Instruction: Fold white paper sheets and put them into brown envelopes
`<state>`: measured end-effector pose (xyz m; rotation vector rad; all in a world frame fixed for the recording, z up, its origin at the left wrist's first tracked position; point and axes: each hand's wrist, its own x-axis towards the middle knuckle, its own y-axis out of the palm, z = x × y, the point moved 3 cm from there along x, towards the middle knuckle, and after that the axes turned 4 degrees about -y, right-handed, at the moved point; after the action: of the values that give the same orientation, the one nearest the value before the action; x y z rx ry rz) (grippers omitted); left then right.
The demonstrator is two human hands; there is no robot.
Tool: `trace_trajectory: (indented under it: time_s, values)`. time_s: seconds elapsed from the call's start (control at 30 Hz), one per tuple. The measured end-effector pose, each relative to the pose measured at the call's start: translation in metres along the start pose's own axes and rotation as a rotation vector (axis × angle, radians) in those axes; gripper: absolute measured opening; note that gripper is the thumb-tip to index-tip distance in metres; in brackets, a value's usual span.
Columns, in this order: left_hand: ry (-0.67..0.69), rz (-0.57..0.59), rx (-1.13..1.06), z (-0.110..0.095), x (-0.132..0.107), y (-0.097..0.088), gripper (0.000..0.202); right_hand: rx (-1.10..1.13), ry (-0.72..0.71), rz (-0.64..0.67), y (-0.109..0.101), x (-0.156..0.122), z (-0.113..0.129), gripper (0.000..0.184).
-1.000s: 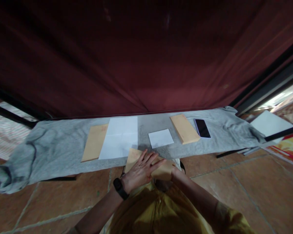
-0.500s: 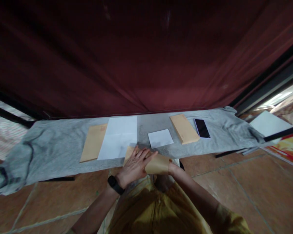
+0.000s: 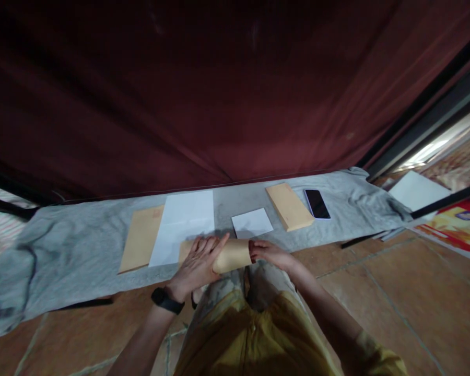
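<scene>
A brown paper envelope (image 3: 235, 256) lies across the near edge of the cloth-covered bench, its mouth bulging apart on the right. My left hand (image 3: 198, 263), a dark band at its wrist, spreads over the envelope's left part and holds it down. At the mouth, the fingers of my right hand (image 3: 272, 255) close at the rim, with the fingertips partly hidden inside. A white card (image 3: 252, 223) is just beyond the envelope. Behind my left hand lies a large white sheet (image 3: 186, 219), overlapping another brown envelope (image 3: 141, 237).
A stack of brown envelopes (image 3: 290, 206) and a phone (image 3: 317, 203) lie on the right of the grey cloth (image 3: 358, 209). A dark red curtain (image 3: 219, 104) hangs behind the bench. Tiled floor (image 3: 360, 292) shows below, with a colourful printed box (image 3: 460, 224) at far right.
My right hand has drawn back to the right, from wrist-deep in the envelope to only its fingers at the mouth. My left hand and the envelope have shifted left.
</scene>
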<state>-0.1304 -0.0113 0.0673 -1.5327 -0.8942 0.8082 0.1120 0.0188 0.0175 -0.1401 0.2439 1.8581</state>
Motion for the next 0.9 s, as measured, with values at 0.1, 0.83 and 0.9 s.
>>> trace_trajectory:
  time_s: [0.1, 0.83, 0.9]
  values:
    - [-0.063, -0.013, 0.012, 0.013, -0.004, -0.001, 0.108, -0.117, -0.006, 0.011, -0.027, 0.009, 0.0, 0.036]
    - [-0.272, 0.062, -0.039, 0.041, -0.004, 0.033, 0.115, -0.808, 0.043, -0.571, -0.066, 0.067, -0.006, 0.028]
    - [-0.266, 0.046, -0.053, 0.042, -0.006, 0.035, 0.115, -0.705, 0.004, -0.55, -0.07, 0.065, -0.008, 0.013]
